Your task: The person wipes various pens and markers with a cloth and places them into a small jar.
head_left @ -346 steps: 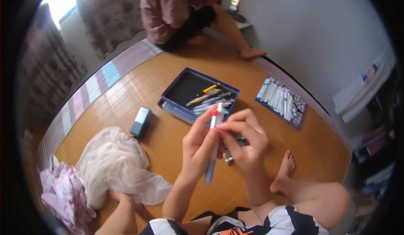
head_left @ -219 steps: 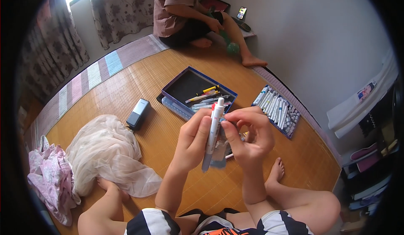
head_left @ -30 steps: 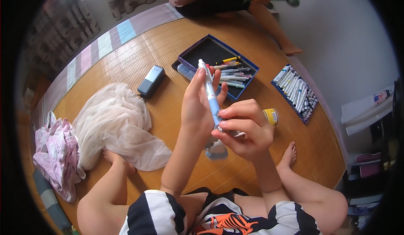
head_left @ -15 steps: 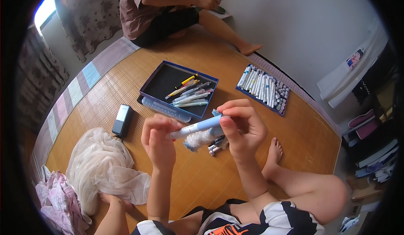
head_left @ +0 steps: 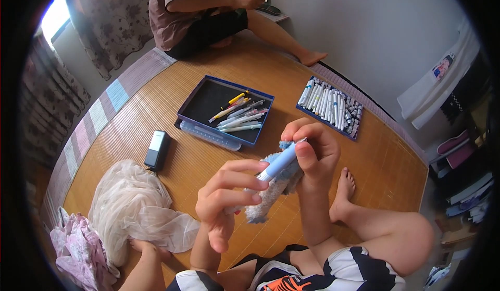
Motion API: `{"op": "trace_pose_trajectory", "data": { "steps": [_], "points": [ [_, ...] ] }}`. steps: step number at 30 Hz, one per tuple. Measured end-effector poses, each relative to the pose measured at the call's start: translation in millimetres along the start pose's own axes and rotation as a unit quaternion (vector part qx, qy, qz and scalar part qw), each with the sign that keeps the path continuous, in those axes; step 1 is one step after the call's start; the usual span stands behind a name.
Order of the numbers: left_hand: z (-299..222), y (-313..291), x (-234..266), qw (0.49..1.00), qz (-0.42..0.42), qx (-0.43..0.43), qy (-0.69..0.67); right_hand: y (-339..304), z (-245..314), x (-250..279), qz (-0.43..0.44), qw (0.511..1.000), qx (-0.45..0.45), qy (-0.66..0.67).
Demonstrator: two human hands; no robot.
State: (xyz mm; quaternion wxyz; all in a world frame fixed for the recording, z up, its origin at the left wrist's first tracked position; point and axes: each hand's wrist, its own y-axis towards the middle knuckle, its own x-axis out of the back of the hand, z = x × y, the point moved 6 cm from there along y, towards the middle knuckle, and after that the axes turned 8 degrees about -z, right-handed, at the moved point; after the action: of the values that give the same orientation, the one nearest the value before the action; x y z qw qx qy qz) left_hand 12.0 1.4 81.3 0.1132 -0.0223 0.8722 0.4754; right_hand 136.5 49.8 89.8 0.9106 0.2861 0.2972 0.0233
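Pinching the blue end of the blue-and-white pen (head_left: 282, 162), my right hand (head_left: 320, 153) secured it between thumb and fingers. My left hand (head_left: 224, 191) lay with its fingers across the white section and its thumb spread clear; whether it gripped, I could not tell. The pen sloped above the mat (head_left: 130, 129), nearer to me than the box (head_left: 205, 95), with a fluffy blue-and-white item (head_left: 273, 194) just behind it. For good control, I judged, the pinch needed to be firm, the left fingers light, and the fluff clear of fingertips and barrel. I counted one pen in hand, one fluffy item, one box of overlapping pens (head_left: 242, 116), exact number not determinable, one tray (head_left: 327, 122) of white markers (head_left: 323, 101) too crowded to count, one oblong black-and-silver object (head_left: 158, 149), one sheer cream cloth (head_left: 127, 205) and one pink cloth (head_left: 86, 249).
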Motion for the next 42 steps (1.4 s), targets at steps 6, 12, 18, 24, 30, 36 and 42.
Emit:
{"op": "trace_pose_trajectory", "data": {
  "steps": [6,12,18,24,30,36,42],
  "points": [
    [-8,-1,-8,0.996,0.039,0.068,-0.049,-2,-2,-4,-0.003,1.0,-0.025,0.013],
    [-3,-10,-2,0.993,0.008,0.091,-0.074,-4,-6,-8,0.011,0.999,-0.042,0.03],
    [-1,-7,-7,0.992,-0.009,0.083,-0.098,-2,2,-4,-0.042,0.999,0.022,-0.008],
    [-2,-7,-8,0.992,-0.014,0.075,-0.101,-3,8,-2,-0.046,0.996,0.068,-0.047],
    [-2,-7,-5,0.991,-0.012,0.107,-0.082,-5,7,-3,-0.04,0.994,0.06,-0.079],
    [-2,-7,-2,0.989,-0.027,0.112,-0.091,-5,7,-4,-0.035,0.994,0.067,-0.078],
    [8,-1,-12,0.973,0.019,0.152,-0.174,1,9,6,-0.071,0.993,0.07,-0.069]
  ]
}}
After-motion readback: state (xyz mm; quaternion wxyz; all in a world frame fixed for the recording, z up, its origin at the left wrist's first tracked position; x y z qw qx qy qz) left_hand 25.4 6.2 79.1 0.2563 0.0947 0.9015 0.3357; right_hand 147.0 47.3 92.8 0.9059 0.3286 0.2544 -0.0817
